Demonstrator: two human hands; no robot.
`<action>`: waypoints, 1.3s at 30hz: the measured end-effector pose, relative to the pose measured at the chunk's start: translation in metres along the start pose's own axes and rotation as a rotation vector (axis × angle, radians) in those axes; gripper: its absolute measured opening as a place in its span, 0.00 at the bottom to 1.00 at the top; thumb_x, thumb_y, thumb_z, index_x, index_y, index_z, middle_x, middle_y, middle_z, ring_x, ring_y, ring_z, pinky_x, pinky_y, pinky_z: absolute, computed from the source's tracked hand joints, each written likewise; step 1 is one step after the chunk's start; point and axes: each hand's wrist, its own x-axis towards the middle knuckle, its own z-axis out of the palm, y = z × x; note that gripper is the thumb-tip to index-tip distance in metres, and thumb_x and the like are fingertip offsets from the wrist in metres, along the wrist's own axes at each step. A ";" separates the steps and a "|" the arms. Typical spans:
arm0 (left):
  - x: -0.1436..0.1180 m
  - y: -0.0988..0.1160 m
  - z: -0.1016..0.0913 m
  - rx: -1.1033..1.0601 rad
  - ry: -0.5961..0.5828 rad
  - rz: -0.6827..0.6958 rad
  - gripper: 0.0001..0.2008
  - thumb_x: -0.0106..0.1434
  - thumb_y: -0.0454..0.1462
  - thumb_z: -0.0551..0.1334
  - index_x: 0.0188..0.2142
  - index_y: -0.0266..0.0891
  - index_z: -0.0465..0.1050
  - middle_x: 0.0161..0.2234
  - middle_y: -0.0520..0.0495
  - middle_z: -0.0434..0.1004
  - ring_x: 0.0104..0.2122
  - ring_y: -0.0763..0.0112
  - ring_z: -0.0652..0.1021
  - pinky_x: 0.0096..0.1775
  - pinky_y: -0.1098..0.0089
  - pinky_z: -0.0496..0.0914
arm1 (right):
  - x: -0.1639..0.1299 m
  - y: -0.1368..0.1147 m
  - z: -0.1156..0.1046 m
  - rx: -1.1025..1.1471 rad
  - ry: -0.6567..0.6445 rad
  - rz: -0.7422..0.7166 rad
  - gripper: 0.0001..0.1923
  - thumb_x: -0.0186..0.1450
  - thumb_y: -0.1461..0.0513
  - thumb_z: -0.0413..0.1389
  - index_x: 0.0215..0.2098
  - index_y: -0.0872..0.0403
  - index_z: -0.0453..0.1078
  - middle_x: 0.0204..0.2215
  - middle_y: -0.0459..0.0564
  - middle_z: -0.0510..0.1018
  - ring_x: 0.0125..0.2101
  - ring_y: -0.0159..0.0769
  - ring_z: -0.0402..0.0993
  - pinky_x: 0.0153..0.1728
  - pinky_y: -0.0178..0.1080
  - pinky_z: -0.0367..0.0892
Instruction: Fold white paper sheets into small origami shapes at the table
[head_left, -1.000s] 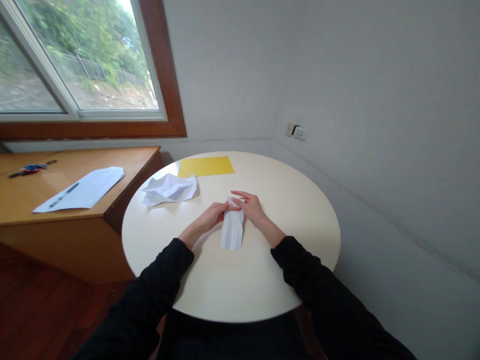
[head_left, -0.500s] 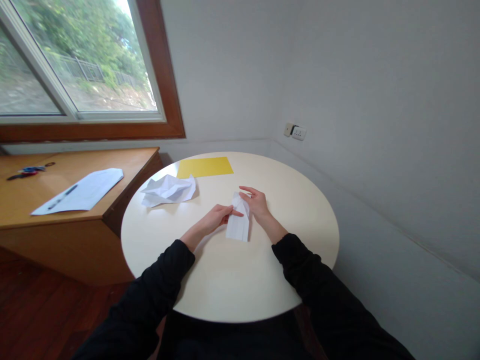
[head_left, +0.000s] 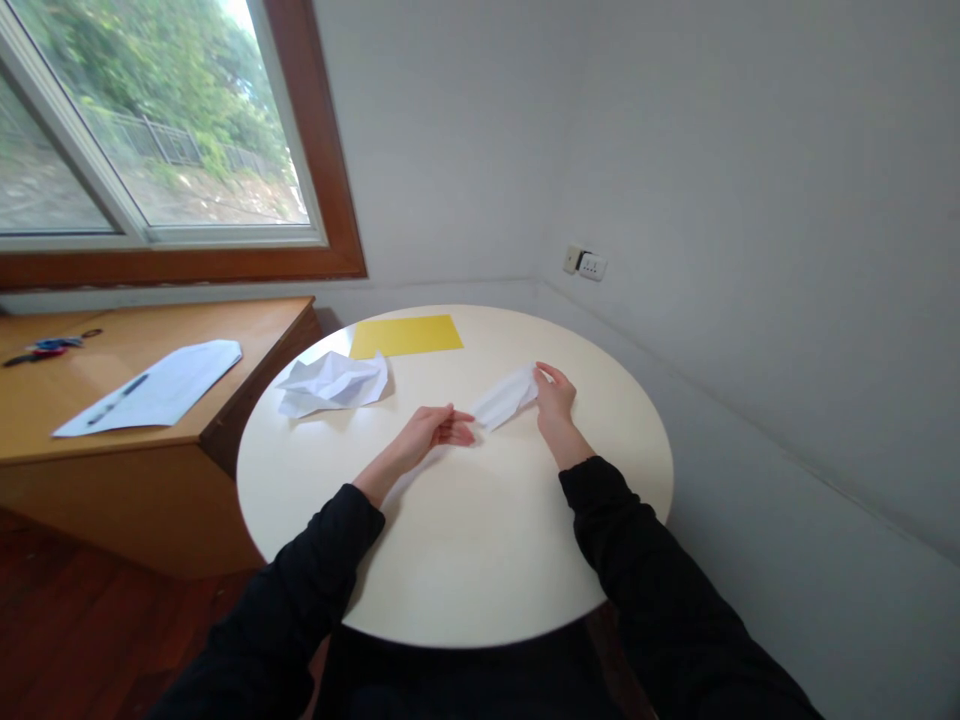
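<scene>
Head view, looking down on a round cream table [head_left: 465,560] set in a room corner. Item: folded white paper [head_left: 504,398], a narrow strip lying slantwise over the far middle of the tabletop, its far end raised and pinched between thumb and fingers of the right hand [head_left: 555,397], its near end low beside the left fingertips. Left hand [head_left: 435,428]: resting on the tabletop with fingers loosely curled and pointing toward the strip's near end; whether the tips touch the paper cannot be told, and nothing is gripped. Both arms in black sleeves. Item: crumpled white sheet [head_left: 332,382], on the table to the left of the hands, apart from them. Item: flat yellow sheet [head_left: 406,335], at the table's far edge, just behind the crumpled one. Item: wooden desk [head_left: 187,420], left of the table under a wood-framed window [head_left: 150,130], bearing a white sheet [head_left: 154,388] with a dark pen [head_left: 116,400] on it. Item: wall socket [head_left: 585,264], on the right wall.
</scene>
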 end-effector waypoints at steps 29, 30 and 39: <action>0.038 -0.011 0.016 0.145 0.454 0.294 0.29 0.64 0.48 0.47 0.61 0.41 0.44 0.64 0.48 0.37 0.62 0.72 0.44 0.60 0.65 0.40 | -0.076 -0.030 0.044 0.273 -0.447 0.217 0.36 0.61 0.49 0.47 0.62 0.39 0.32 0.55 0.51 0.63 0.47 0.37 0.69 0.40 0.44 0.69; 0.039 -0.011 0.014 0.106 0.481 0.307 0.29 0.63 0.48 0.47 0.61 0.43 0.45 0.64 0.49 0.36 0.62 0.72 0.43 0.60 0.65 0.40 | -0.080 -0.034 0.043 0.254 -0.519 0.214 0.37 0.61 0.48 0.48 0.62 0.36 0.31 0.57 0.49 0.60 0.51 0.38 0.65 0.41 0.45 0.69; 0.038 -0.010 0.020 -0.088 0.489 0.352 0.26 0.63 0.44 0.48 0.60 0.43 0.52 0.63 0.54 0.42 0.62 0.69 0.46 0.60 0.68 0.44 | -0.112 -0.029 0.063 0.183 -0.859 0.214 0.37 0.58 0.45 0.49 0.61 0.35 0.37 0.63 0.36 0.42 0.62 0.39 0.42 0.55 0.53 0.53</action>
